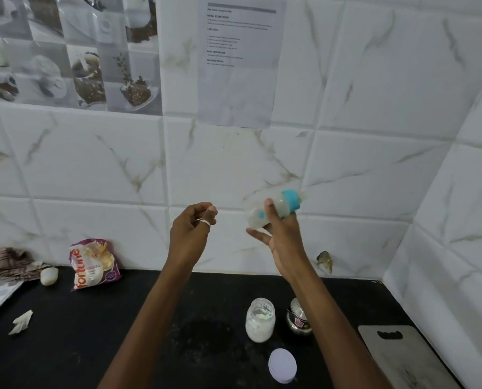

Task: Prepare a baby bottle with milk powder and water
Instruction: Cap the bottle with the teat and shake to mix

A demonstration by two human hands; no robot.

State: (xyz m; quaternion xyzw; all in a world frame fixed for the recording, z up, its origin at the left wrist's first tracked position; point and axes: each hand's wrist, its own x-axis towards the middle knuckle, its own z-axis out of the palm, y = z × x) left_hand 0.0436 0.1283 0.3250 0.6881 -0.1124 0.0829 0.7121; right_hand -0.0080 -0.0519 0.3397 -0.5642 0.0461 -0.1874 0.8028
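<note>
My right hand (280,234) grips a clear baby bottle (273,210) with a blue collar, raised in front of the tiled wall and tipped on its side, blurred, with the teat end pointing right. Whitish liquid shows inside it. My left hand (190,228) hovers to the bottle's left at the same height, fingers curled loosely with nothing in them, a ring on one finger. Down on the black counter stands an open glass jar of white powder (260,320). Its white lid (282,365) lies flat in front of it.
A small steel vessel (297,318) stands right of the jar. A grey cutting board (405,357) lies at the right edge. A purple flour packet (94,265) leans on the wall at left, near a cloth (7,262), a white lump (49,276) and crumpled paper (21,322).
</note>
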